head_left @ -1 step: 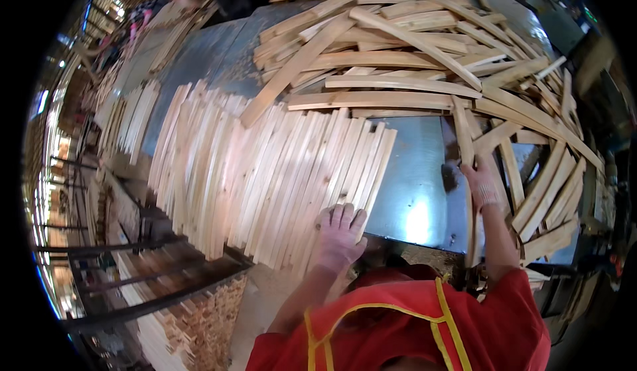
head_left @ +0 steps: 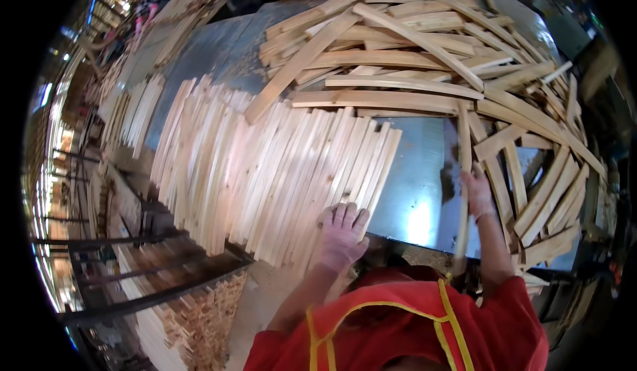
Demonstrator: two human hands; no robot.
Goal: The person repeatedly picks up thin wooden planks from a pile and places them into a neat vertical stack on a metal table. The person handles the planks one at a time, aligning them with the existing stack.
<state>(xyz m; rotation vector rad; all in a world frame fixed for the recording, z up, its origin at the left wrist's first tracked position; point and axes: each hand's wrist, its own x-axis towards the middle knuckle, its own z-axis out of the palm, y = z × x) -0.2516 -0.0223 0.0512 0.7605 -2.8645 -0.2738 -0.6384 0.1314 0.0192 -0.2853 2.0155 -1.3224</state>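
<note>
My right hand [head_left: 479,193], in a pale glove, is closed round a long wooden strip [head_left: 464,147]. The strip points away from me over the bare metal, beside the loose pile. On the near ends of a row of wooden strips [head_left: 285,179] lies my left hand [head_left: 342,235], also gloved, its fingers stretched out and slightly apart. These strips sit side by side on the metal table [head_left: 418,179], their ends roughly even.
A jumbled pile of wooden strips [head_left: 398,59] covers the far and right side of the table. More strips [head_left: 136,116] lie at the far left. Below the table's left edge stands a stack of cut wood [head_left: 192,324] near dark metal bars [head_left: 152,298].
The strip in my right hand has shifted slightly left, away from the loose pile, and its visible face looks narrower. My left hand stays on the row.
</note>
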